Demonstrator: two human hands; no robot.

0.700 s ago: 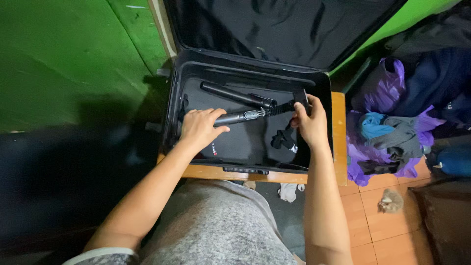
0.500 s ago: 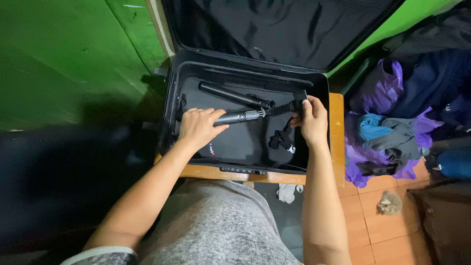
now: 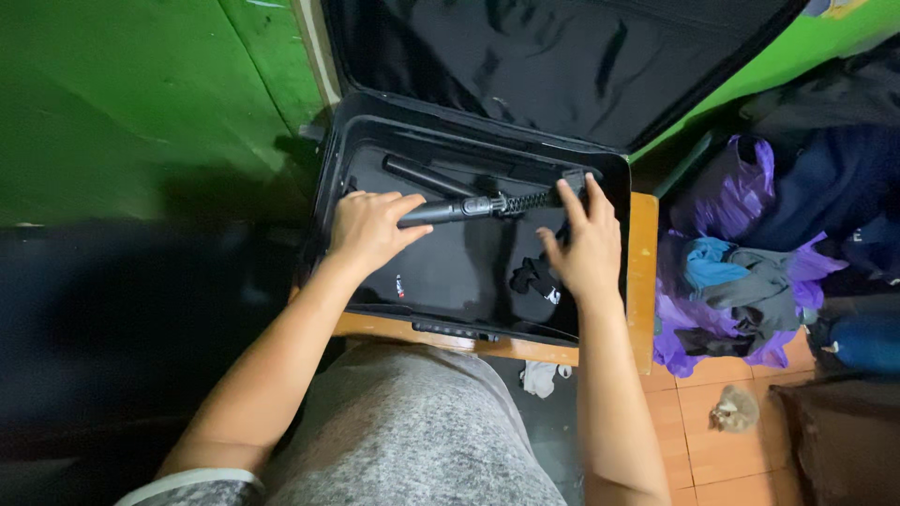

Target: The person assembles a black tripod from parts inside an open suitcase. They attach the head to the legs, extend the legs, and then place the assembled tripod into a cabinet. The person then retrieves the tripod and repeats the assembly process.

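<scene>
Head view: I look down into an open black suitcase (image 3: 330,201), lid thrown back against the green wall (image 3: 131,103). Inside lie a slim black hair iron (image 3: 450,210) with its coiled cord (image 3: 527,200), a second dark rod (image 3: 424,176) toward the hinge edge, and a small black bundle (image 3: 534,275) near the front right corner. My left hand (image 3: 368,230) is curled loosely on the iron's handle, by the case's left wall; I cannot tell whether it really grips. My right hand (image 3: 586,245) is spread wide, fingers straight, over the cord end by the right wall, holding nothing. The case rests on a wooden table (image 3: 641,281), nearly covering it; only the front and right edges show. Right of the table, purple bags of clothes (image 3: 727,272) crowd the tiled floor (image 3: 722,450), leaving little room there.
</scene>
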